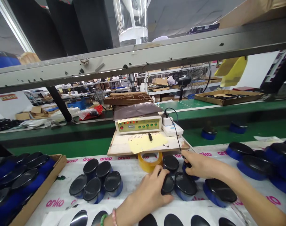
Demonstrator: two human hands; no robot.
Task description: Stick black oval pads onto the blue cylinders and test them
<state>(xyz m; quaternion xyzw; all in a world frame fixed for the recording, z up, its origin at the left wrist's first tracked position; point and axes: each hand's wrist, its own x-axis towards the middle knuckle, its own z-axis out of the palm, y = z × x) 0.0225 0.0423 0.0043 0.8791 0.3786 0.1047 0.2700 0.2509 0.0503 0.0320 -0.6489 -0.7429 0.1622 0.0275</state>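
Note:
My left hand (147,190) curls its thumb and fingers around a round piece with a glossy black top and blue side (168,185). My right hand (200,166) is closed beside the same cluster; a small dark thing shows at its fingertips, but its kind is hidden. A thin black cord (177,135) runs down to those fingers from a white plug (167,121). Between and below the hands sit more such round pieces, one a larger oval (185,184). Behind them a yellow tape roll (149,161) stands close to my left fingers.
A control box (138,125) with lit indicators stands on a wooden board (116,147). Several round pieces (92,188) lie left of my hand; others fill a carton (46,179). Black discs (173,220) lie along the front. A metal shelf beam (133,55) crosses overhead.

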